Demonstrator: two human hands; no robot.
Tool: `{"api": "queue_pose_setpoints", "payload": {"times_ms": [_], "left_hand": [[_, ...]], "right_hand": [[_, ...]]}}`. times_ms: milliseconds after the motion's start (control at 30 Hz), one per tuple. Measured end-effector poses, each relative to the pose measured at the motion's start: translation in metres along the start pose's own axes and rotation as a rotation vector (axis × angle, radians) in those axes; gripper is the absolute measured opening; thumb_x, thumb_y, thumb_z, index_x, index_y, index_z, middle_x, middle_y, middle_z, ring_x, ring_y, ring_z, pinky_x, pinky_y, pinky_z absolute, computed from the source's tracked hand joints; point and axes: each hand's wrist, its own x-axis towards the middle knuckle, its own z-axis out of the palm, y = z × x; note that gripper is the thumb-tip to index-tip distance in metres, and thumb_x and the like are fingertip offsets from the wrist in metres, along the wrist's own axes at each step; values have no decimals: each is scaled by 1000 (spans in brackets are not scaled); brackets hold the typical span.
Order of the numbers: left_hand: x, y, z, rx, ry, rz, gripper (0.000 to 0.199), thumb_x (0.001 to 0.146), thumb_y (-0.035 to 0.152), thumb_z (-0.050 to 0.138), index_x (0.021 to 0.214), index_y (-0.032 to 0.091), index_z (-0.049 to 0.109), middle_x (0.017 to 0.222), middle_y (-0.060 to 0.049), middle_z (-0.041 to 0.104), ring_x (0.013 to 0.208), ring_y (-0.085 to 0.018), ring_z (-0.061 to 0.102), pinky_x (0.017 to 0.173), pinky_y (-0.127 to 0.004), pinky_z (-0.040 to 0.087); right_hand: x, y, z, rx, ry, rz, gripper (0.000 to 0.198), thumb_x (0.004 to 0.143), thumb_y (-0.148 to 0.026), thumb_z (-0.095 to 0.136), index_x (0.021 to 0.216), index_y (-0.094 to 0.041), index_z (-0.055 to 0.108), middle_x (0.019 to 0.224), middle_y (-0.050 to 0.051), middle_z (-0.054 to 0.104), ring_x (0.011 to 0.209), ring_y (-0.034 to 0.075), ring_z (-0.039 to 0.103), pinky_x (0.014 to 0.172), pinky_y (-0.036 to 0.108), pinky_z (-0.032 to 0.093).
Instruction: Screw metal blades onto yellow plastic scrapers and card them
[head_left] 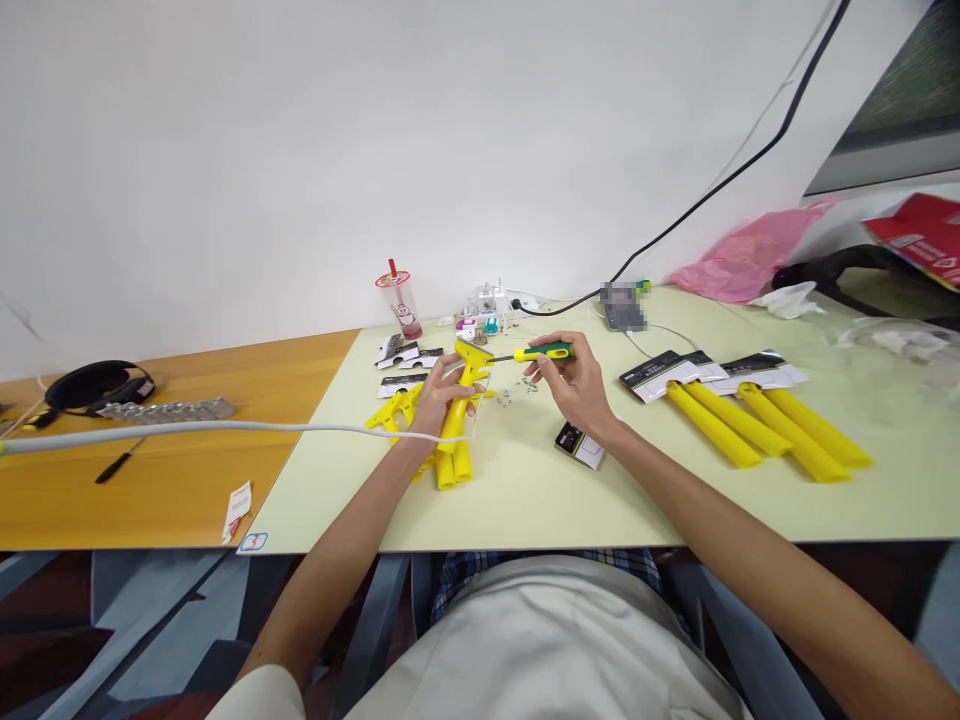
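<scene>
My left hand [433, 402] is closed round the yellow handle of a scraper [467, 385], its wide head tilted up and to the right. In my right hand [576, 380] is a screwdriver [551, 352] with a green and yellow handle. Its shaft points left, with the tip at the scraper's head; whether it sits in a screw is too small to tell. Under and beside my left hand lie more yellow scraper parts [386, 412]. Several small screws [525, 386] are scattered on the table between my hands.
Packaged yellow scrapers [787, 430] lie at the right, a black and white card [579, 444] nearer. Behind stand a cup with a straw [401, 303], a power strip [487, 300] and a phone [624, 307]. A white cable [225, 428] crosses the left foreground.
</scene>
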Motion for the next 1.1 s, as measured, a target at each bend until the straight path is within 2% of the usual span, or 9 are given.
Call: {"api": "queue_pose_setpoints", "payload": {"times_ms": [333,767,1100], "left_hand": [[0,0,-1,11,2,4,67,65,15,90,124,26,59,136,-11,75,107,-33,82,53,-22,50],[-1,3,2,13,-7,2,67,64,15,89,122,25,58,133,-10,76,104,-32,83,52,-22,50],[-3,4,6,8,-4,-9,67,66,15,87,123,26,53,133,-9,76,100,-29,83,45,-17,37]], "right_hand": [[2,3,1,-1,1,-7,43,104,-64,73,126,-30,58,128,9,75,86,22,80,71,40,70],[2,5,0,-19,79,2,49,99,-67,78,125,-30,60,121,8,78,82,22,79,65,38,69],[2,8,-1,-9,79,-60,43,104,-59,76,129,-31,55,123,7,76,82,20,77,67,38,67]]}}
